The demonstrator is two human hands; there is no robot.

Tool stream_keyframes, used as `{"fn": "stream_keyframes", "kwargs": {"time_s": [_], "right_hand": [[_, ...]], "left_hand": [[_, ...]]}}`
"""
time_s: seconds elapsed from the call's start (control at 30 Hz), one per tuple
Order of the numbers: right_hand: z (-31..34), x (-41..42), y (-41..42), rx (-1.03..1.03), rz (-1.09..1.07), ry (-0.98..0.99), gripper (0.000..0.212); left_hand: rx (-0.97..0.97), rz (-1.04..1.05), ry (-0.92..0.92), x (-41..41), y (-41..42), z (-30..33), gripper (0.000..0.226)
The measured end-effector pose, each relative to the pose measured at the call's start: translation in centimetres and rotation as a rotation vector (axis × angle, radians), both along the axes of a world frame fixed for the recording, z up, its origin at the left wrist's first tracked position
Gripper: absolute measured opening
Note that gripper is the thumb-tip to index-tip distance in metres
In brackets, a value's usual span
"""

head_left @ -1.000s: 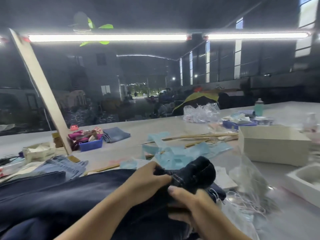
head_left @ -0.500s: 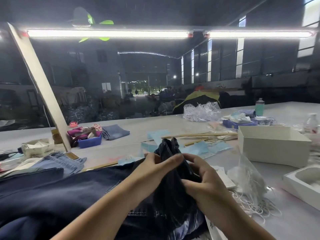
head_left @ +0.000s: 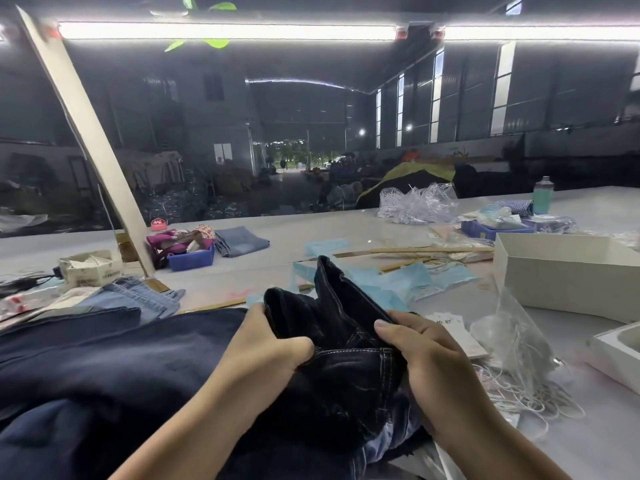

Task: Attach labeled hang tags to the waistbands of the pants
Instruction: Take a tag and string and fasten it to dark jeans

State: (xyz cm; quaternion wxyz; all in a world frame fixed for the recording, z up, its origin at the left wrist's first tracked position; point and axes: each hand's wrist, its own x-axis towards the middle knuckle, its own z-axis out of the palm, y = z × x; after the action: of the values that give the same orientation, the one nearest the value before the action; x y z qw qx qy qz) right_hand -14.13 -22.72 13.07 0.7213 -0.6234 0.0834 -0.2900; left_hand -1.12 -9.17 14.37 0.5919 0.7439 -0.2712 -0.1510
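Observation:
A pair of dark navy denim pants (head_left: 343, 372) lies bunched in front of me on a stack of more dark pants (head_left: 114, 355). My left hand (head_left: 266, 344) grips the cloth on the left of the waistband, thumb on top. My right hand (head_left: 419, 355) grips the right side beside a belt loop with white stitching. A fold of the pants stands up between the two hands. White hang tags (head_left: 450, 323) lie on the table just right of my right hand, next to a clear bag (head_left: 512, 337) and loose white strings (head_left: 519, 393).
A white open box (head_left: 561, 275) stands at the right, with a white tray (head_left: 620, 351) nearer the edge. Light blue papers (head_left: 408, 278) and wooden sticks lie beyond the pants. Light denim (head_left: 135, 296), a blue bin (head_left: 190, 259) and a slanted wooden post (head_left: 86, 133) are at the left.
Both hands have moved apart along the waistband and spread the bunched pants, which had been rolled tight between them. The raised fold now stands between the hands. The view has tilted slightly.

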Motion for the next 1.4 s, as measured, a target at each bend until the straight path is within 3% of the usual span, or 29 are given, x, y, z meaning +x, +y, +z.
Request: {"fn": "stream_keyframes", "kwargs": {"time_s": [0.07,0.17,0.23,0.27,0.33,0.43,0.47,0.57,0.8,0.83,0.9,0.97,1.07,1.13,1.23,1.33,1.4], "right_hand": [[-0.2,0.1,-0.1,0.064,-0.007,-0.007,0.022],[-0.2,0.5,0.5,0.042,0.018,-0.027,0.025],[0.1,0.9,1.2,0.024,0.059,-0.065,0.028],[0.3,1.1,1.6,0.009,0.068,-0.091,0.029],[0.4,1.4,2.4,-0.066,0.057,-0.124,0.029],[0.0,1.8,4.3,-0.223,0.014,-0.111,0.031],[-0.3,1.8,5.1,-0.282,-0.007,-0.110,0.033],[-0.8,1.9,6.2,-0.430,-0.080,-0.082,0.034],[-0.3,1.2,5.4,-0.479,-0.280,-0.026,0.048],[-0.3,1.1,5.3,-0.485,-0.336,-0.037,0.045],[-0.3,0.8,5.3,-0.487,-0.428,-0.049,0.038],[-0.2,0.7,5.3,-0.527,-0.497,-0.043,0.035],[-0.7,0.7,5.0,-0.618,-0.550,0.047,0.058],[-1.1,0.6,5.0,-0.832,-0.582,0.084,0.081],[-1.2,0.2,4.5,-1.238,-0.615,0.117,0.114],[0.1,0.0,3.3,-1.441,-0.586,0.202,0.129],[1.1,-0.1,2.8,-1.612,-0.544,0.242,0.129]], "left_hand": [[0.137,0.125,-0.219,-0.2,0.7,0.1,0.053],[0.217,0.218,-0.710,0.1,1.8,-0.3,0.079],[0.156,0.178,-0.965,0.3,2.0,-0.3,0.051],[0.118,0.108,-0.970,0.3,2.2,-0.3,0.033],[0.058,-0.026,-0.725,0.4,2.4,-0.5,0.017],[-0.045,-0.236,-0.163,1.1,2.8,-0.2,0.050],[-0.084,-0.294,-0.057,1.4,3.0,-0.1,0.046],[-0.161,-0.323,0.087,2.1,3.3,-0.3,0.023],[-0.407,-0.115,0.398,2.2,3.1,0.9,0.024],[-0.456,-0.071,0.418,2.3,2.7,1.5,0.025],[-0.528,-0.032,0.442,2.8,1.9,2.3,0.051],[-0.551,-0.067,0.436,2.8,1.1,2.9,0.053],[-0.465,-0.066,0.332,2.8,0.8,2.1,0.043],[-0.302,-0.086,0.095,2.5,0.7,1.1,0.039],[-0.058,-0.211,-0.249,1.8,1.0,0.7,0.060],[0.084,0.005,-0.549,1.6,2.0,0.1,0.049],[0.085,0.209,-0.592,1.5,2.8,0.0,0.036]]}}
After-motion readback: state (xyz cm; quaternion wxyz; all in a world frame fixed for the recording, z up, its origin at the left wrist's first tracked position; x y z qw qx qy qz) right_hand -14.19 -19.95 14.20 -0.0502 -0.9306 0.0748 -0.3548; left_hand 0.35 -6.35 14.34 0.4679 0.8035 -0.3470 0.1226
